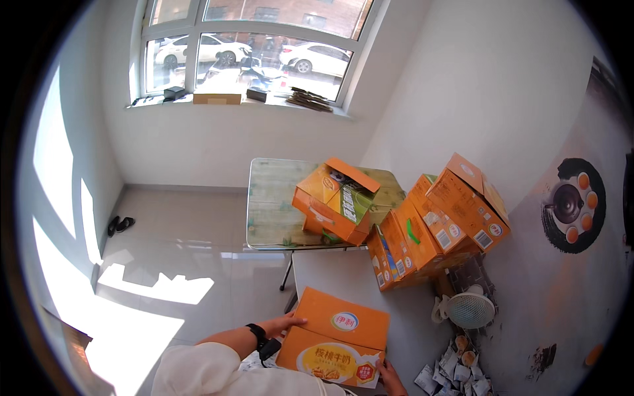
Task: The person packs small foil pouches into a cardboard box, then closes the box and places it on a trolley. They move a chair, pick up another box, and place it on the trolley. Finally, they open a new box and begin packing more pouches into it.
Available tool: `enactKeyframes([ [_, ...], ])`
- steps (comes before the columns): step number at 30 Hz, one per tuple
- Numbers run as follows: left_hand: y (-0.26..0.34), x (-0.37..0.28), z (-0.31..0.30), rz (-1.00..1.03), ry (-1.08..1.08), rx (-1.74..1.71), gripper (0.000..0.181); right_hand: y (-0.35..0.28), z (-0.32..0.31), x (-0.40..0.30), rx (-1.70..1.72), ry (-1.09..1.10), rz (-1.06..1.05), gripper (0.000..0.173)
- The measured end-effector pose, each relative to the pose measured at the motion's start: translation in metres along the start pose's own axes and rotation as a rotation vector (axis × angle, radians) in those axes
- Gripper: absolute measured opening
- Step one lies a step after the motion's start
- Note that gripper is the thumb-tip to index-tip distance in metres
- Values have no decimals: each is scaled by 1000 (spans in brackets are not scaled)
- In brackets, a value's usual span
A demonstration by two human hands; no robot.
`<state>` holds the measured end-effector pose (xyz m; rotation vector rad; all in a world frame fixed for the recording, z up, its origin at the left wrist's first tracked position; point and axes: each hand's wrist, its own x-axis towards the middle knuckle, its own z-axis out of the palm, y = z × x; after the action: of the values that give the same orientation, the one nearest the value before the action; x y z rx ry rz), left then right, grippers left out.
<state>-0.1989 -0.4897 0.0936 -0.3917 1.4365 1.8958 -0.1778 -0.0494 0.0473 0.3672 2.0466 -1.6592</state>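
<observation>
In front of my body I hold an orange cardboard milk carton [329,356] over the near part of a white table [322,272]. Its printed front bears an oval logo and a picture of walnuts. A crease runs across it, with a plain orange panel beyond. My left hand [285,324] grips the carton's left edge, thumb on top, a black band on the wrist. At the lower right corner, my right hand [390,378] has its thumb on the front and its fingers hidden underneath.
Several orange cartons [416,237] are stacked at the right. Another carton [337,198] with a raised flap tilts on a green folding table [272,208]. A small white fan [470,309] and a heap of small packets [455,369] lie by the right wall. Dark slippers [121,225] rest on the floor.
</observation>
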Motion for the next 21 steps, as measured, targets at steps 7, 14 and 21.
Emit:
enactKeyframes([
  [7, 18, -35, 43, 74, 9, -29, 71, -15, 21, -1, 475, -20, -26, 54],
  [14, -30, 14, 35, 210, 486, 356, 66, -22, 33, -4, 526, -81, -67, 51],
  [21, -7, -33, 58, 124, 491, 284, 62, -36, 33, -10, 593, -169, 64, 51],
])
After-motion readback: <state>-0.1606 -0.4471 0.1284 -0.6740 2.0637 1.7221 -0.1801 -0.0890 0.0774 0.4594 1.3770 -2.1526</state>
